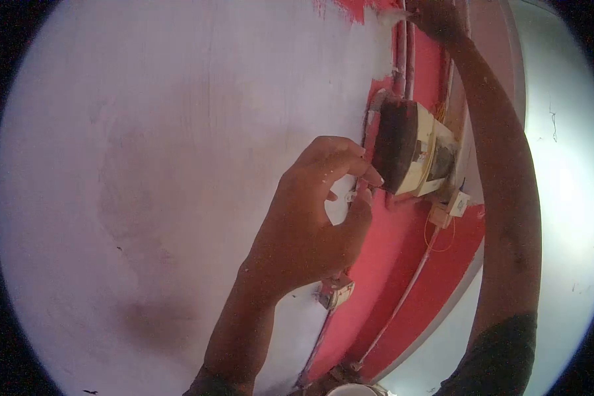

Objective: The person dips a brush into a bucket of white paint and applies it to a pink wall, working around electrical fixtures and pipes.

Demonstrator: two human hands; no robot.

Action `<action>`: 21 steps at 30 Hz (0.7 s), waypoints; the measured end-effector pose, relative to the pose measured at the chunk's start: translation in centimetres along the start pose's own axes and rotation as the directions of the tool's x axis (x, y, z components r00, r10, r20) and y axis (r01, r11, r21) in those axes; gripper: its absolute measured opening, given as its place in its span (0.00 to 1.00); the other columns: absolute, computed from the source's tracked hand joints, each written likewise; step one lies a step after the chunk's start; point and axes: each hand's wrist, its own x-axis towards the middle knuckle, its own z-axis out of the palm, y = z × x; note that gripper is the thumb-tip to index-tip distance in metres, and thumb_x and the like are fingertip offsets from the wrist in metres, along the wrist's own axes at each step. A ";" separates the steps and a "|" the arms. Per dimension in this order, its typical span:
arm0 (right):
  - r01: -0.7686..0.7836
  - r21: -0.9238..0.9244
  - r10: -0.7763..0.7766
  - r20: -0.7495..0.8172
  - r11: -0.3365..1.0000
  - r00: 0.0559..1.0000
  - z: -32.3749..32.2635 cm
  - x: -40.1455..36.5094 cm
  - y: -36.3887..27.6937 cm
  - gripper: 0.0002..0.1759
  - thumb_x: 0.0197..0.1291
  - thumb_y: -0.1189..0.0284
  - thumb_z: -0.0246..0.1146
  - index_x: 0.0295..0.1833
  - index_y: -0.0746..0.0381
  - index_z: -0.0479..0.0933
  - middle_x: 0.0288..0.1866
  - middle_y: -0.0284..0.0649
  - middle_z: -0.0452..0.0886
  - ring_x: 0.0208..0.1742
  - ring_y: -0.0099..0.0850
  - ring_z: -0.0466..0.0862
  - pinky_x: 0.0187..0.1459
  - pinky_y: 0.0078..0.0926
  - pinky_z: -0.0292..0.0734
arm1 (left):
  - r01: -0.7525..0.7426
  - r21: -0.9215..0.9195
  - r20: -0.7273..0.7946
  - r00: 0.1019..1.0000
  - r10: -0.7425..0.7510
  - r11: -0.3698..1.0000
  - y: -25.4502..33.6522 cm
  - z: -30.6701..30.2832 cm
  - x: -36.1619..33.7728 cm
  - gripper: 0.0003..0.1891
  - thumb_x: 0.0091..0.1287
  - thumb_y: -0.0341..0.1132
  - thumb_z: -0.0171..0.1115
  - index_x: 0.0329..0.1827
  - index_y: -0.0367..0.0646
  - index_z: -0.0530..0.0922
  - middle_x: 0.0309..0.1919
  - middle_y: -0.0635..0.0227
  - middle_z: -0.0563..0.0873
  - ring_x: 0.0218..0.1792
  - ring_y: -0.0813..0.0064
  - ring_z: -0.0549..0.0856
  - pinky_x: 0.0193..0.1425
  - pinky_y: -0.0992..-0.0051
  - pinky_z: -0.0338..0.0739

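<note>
My left hand (310, 214) is raised in front of the wall, its fingers curled and the thumb close to the fingertips. Whatever lies between those tips, if anything, is hidden. Just beyond them is a dark-and-cream electrical box (409, 148) mounted on the red strip. At the upper right, my right hand (435, 20) is closed around a paintbrush (393, 16), partly covered by the fingers. Its pale bristles meet the wall at the ragged border between the white surface (204, 86) and a red patch (356, 8).
Pipes (404, 63) run along the red strip above the electrical box. A small white box (459, 202) with a loose yellow wire sits beside my right forearm. Below my left hand is another small box (336, 292). A round pale rim (353, 391) shows at the bottom edge.
</note>
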 end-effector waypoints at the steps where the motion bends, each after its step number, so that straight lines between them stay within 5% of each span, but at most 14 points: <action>1: -0.188 0.075 0.184 0.055 0.979 0.981 -1.0 -0.1 -0.4 0.11 0.55 0.63 0.66 0.36 0.59 0.84 0.38 0.43 0.87 0.46 0.42 0.86 0.49 0.41 0.80 | -0.005 -0.003 0.004 1.000 0.005 1.000 0.2 0.1 0.0 0.11 0.60 0.23 0.63 0.44 0.44 0.83 0.59 0.60 0.80 0.58 0.68 0.81 0.48 0.72 0.79; 3: -0.540 0.186 0.508 0.196 0.821 0.839 -4.6 -0.3 -2.6 0.11 0.56 0.63 0.66 0.36 0.60 0.84 0.39 0.43 0.87 0.46 0.41 0.86 0.50 0.41 0.80 | -0.017 -0.008 0.009 1.000 0.017 1.000 0.5 0.2 -0.2 0.11 0.60 0.23 0.63 0.44 0.44 0.83 0.59 0.60 0.81 0.58 0.68 0.81 0.49 0.72 0.79; 6: -0.593 0.349 0.570 0.177 0.726 0.802 -3.5 -1.5 -3.1 0.12 0.57 0.63 0.65 0.35 0.61 0.84 0.38 0.43 0.87 0.44 0.38 0.87 0.46 0.41 0.81 | -0.032 -0.010 0.019 0.999 0.033 0.999 0.9 0.4 -0.2 0.10 0.60 0.23 0.63 0.44 0.44 0.83 0.59 0.60 0.81 0.58 0.68 0.81 0.49 0.72 0.79; 9: -0.336 0.672 0.318 0.154 0.661 0.935 7.5 -3.2 1.5 0.17 0.47 0.63 0.77 0.35 0.63 0.82 0.35 0.44 0.82 0.42 0.37 0.84 0.46 0.38 0.79 | -0.030 -0.025 0.003 1.000 0.030 0.999 1.0 0.5 -0.4 0.10 0.60 0.24 0.63 0.43 0.44 0.83 0.59 0.60 0.80 0.58 0.68 0.81 0.49 0.72 0.79; 11: -0.161 0.421 0.115 0.133 0.893 0.984 3.4 -3.0 -1.4 0.17 0.52 0.62 0.76 0.37 0.64 0.81 0.34 0.45 0.80 0.39 0.35 0.84 0.41 0.36 0.80 | -0.018 -0.047 0.001 1.000 0.018 0.999 0.9 0.5 -0.6 0.10 0.60 0.24 0.63 0.43 0.44 0.84 0.59 0.59 0.80 0.58 0.67 0.81 0.49 0.71 0.80; 13: -0.214 0.450 0.089 0.283 0.867 0.955 0.4 -4.4 -3.5 0.17 0.58 0.62 0.73 0.39 0.64 0.79 0.29 0.41 0.78 0.27 0.31 0.81 0.25 0.32 0.78 | -0.011 -0.083 0.005 1.000 0.011 0.996 0.7 0.7 -0.8 0.10 0.60 0.25 0.63 0.43 0.43 0.84 0.59 0.59 0.80 0.58 0.67 0.81 0.49 0.71 0.80; 16: -0.539 0.357 0.166 0.697 0.763 0.698 -3.8 -4.4 -5.2 0.17 0.58 0.62 0.72 0.38 0.65 0.79 0.24 0.38 0.77 0.17 0.27 0.75 0.17 0.27 0.70 | -0.037 -0.110 0.020 0.999 0.039 0.993 0.3 1.1 -1.1 0.10 0.60 0.25 0.63 0.43 0.43 0.84 0.59 0.58 0.80 0.58 0.66 0.81 0.50 0.70 0.80; 21: -0.602 0.347 0.082 0.818 0.719 0.569 -6.6 -4.0 -4.3 0.15 0.57 0.63 0.73 0.34 0.64 0.79 0.20 0.37 0.77 0.14 0.22 0.70 0.14 0.25 0.63 | -0.054 -0.095 0.029 0.998 0.057 0.994 -0.4 1.3 -1.6 0.10 0.60 0.25 0.63 0.44 0.43 0.84 0.60 0.57 0.79 0.58 0.66 0.81 0.50 0.69 0.81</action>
